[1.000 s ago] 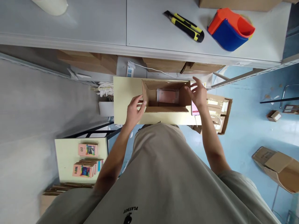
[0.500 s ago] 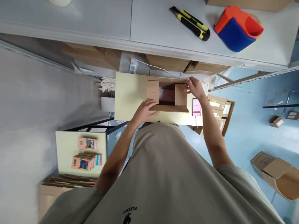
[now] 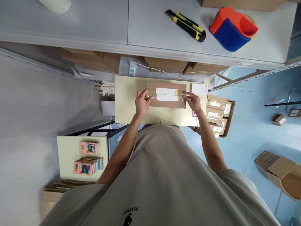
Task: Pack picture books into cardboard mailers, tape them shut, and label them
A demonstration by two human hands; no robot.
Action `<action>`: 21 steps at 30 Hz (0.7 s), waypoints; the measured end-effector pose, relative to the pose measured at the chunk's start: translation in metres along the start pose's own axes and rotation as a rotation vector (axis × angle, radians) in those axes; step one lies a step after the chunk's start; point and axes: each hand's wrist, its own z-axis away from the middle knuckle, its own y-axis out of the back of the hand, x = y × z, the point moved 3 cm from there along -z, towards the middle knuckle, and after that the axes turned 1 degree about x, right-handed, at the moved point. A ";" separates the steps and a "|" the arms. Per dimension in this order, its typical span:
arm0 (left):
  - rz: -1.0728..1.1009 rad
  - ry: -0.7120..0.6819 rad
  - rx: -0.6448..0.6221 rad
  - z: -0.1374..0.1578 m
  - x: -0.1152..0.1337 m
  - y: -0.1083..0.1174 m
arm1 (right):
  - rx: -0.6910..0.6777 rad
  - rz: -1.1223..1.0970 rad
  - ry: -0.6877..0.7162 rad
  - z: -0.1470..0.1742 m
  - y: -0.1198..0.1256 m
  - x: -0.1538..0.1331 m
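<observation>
A cardboard box point(image 3: 166, 85) lies on the cream tabletop in front of me, a closed face upward. Clear tape runs along that face, over a white label point(image 3: 167, 97) in its middle. My left hand point(image 3: 142, 102) grips the box's left end, thumb on the near side and fingers on the far side. At the opposite end my right hand point(image 3: 192, 99) holds the box with fingertips and thumb. Partly behind the right hand lies a phone point(image 3: 194, 113). A white pad or stack point(image 3: 199, 88) rests at the table's far right corner.
A grey shelf point(image 3: 94, 22) above the table bears a utility knife point(image 3: 187, 25) and a red and blue tape dispenser point(image 3: 232, 31). Taped boxes point(image 3: 216, 110) fill a carton at right. Pink packages point(image 3: 88, 147) sit on a side table at left. An open carton point(image 3: 279, 172) stands on the floor.
The box showed its open top and flaps; now a closed, taped and labelled face is up. My left hand moved up to its left end, and my right hand came slightly nearer me.
</observation>
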 end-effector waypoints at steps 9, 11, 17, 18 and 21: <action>0.104 -0.001 0.040 -0.001 -0.003 0.002 | 0.220 -0.113 -0.114 0.018 -0.012 0.010; 0.083 -0.033 0.016 0.001 0.001 0.004 | 0.239 -0.123 -0.129 0.030 -0.011 0.012; 0.057 -0.040 -0.078 0.016 0.000 0.001 | 0.284 -0.120 -0.186 0.064 -0.011 0.015; 0.050 -0.030 -0.082 0.019 -0.001 0.001 | 0.286 -0.108 -0.194 0.066 -0.011 0.015; 0.048 0.003 -0.075 0.026 -0.003 0.001 | 0.284 -0.062 -0.205 0.065 -0.012 0.016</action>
